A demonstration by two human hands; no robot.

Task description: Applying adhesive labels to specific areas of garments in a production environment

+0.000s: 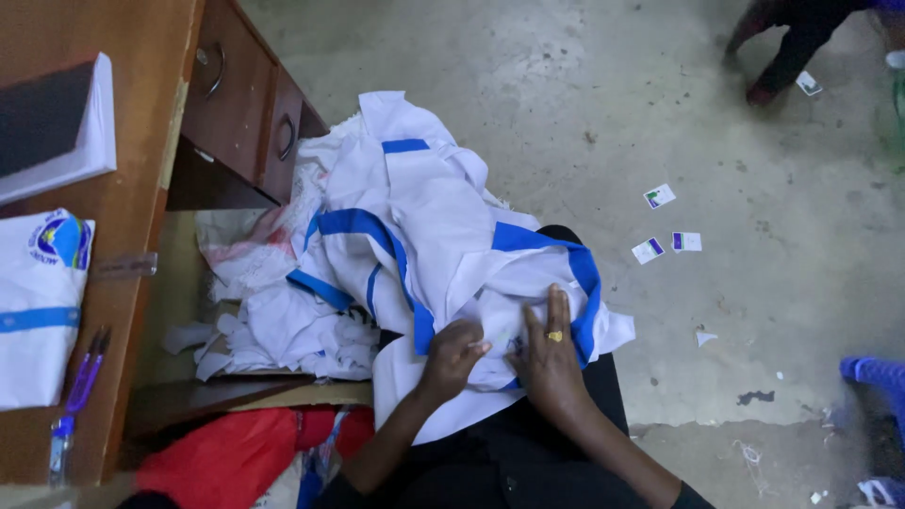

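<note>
White garment point(424, 226), blue trim, crumpled, on lap

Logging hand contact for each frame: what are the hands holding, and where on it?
Left hand pinches the white, blue-trimmed garment at a fold on the lap; right hand presses flat beside it.

Dim indoor light, brighter on the concrete floor point(584, 85), soft shadows, slight overall blur.
</note>
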